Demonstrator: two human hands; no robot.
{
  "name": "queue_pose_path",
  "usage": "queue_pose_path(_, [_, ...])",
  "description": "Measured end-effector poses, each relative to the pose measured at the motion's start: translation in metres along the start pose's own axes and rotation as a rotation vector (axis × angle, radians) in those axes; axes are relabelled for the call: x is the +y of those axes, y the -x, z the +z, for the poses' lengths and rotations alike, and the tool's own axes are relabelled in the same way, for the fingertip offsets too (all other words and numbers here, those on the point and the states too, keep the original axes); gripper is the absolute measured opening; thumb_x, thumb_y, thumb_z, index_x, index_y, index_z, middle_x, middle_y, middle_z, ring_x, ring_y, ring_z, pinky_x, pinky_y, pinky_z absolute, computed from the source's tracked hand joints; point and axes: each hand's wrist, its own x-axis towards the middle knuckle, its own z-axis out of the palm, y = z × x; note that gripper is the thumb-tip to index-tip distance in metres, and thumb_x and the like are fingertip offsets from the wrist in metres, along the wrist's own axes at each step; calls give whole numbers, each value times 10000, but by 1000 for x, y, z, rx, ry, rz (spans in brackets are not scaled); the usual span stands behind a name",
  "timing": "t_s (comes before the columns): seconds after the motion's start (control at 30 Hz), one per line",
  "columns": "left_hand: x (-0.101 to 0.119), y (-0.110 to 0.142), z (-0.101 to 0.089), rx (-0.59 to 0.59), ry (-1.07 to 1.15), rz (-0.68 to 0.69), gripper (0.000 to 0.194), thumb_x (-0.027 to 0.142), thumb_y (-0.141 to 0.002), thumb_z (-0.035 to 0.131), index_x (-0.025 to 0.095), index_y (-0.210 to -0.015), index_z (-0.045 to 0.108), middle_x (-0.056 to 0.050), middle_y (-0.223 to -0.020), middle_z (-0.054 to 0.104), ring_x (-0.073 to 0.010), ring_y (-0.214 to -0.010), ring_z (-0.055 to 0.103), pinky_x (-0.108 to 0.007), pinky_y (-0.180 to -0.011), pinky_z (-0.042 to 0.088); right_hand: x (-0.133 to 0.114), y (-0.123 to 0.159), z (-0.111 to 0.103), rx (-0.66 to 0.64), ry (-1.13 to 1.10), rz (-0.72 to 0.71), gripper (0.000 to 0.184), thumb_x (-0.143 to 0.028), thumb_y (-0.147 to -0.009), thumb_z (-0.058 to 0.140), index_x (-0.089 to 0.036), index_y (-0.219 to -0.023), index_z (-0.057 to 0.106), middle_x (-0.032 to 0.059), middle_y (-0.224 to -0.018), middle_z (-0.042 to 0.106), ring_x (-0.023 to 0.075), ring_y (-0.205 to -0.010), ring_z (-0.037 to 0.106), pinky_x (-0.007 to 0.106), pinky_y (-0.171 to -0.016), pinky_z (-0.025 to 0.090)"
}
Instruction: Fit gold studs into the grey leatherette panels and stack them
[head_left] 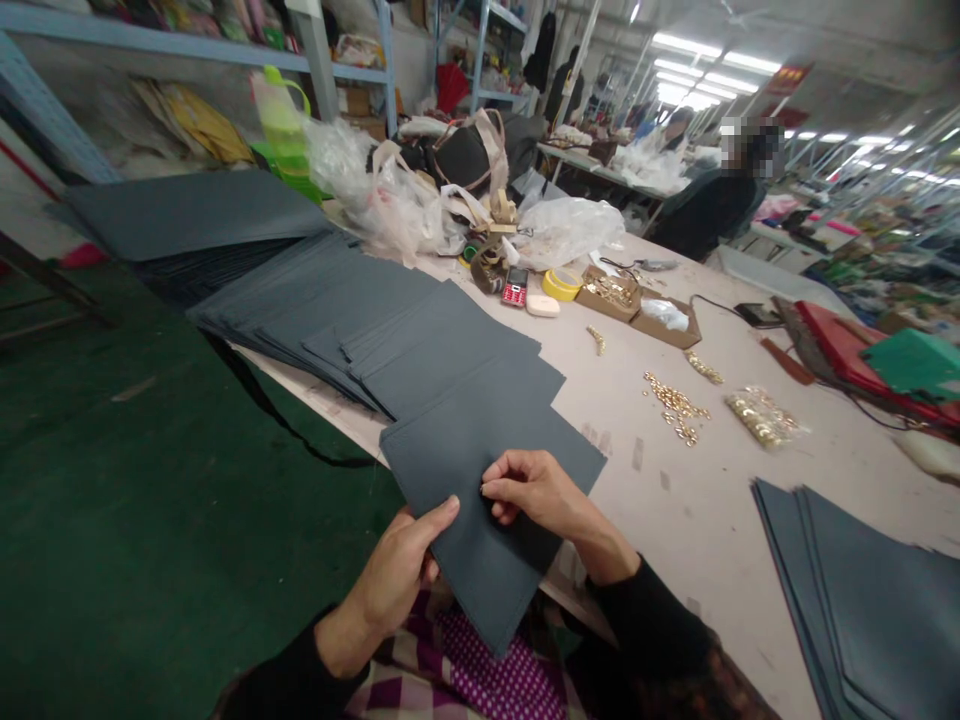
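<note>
A dark blue-grey sheet (480, 590), leather-like with a stitched edge, slants over the near table edge above my lap. My left hand (401, 560) grips its left edge, thumb on top and fingers underneath. Over the middle of the sheet, my right hand (536, 490) pinches with thumb and forefinger; a tiny dark bit shows at the fingertips, too small to name. Past the hands, a fanned row of like sheets (405, 330) runs along the table's left side. Loose gold-coloured metal pieces (675, 405) lie in a small heap to the right.
Another pile of sheets (877, 600) lies at the right. Farther back are cardboard trays (664, 320), yellow tape (561, 284), a red phone (514, 287), a bag of gold pieces (763, 415) and plastic bags (570, 230). A person (709, 205) sits beyond the table.
</note>
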Motion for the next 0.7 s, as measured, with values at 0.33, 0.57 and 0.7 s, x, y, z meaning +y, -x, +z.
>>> queue_pose_path(0.33, [27, -12, 11, -138, -720, 540, 378, 414, -890, 517, 199, -1163, 664, -64, -1188, 687, -231, -1110, 634, -309, -972, 500, -3, 8, -26, 350, 673, -302, 278, -421, -761, 749, -175, -844, 649, -8, -667, 628, 123, -617, 571, 213, -561, 428])
queue_pose_path(0.57, [10, -37, 53, -174, -1563, 988, 676, 51, -645, 461, 134, -1304, 585, -109, -1332, 611, -255, -915, 698, -388, -809, 574, 13, 21, -81, 427, 904, -351, 227, -342, -890, 567, -179, -806, 701, 15, -750, 692, 162, -709, 583, 240, -668, 472])
queue_pose_path(0.7, [-3, -39, 59, -181, -1691, 993, 679, 28, -651, 462, 101, -1317, 567, -124, -1354, 593, -243, -971, 680, -380, -832, 562, 0, 29, -139, 656, 1101, -165, 229, -245, -887, 537, -183, -992, 731, 34, -950, 743, 169, -845, 657, 217, -753, 485])
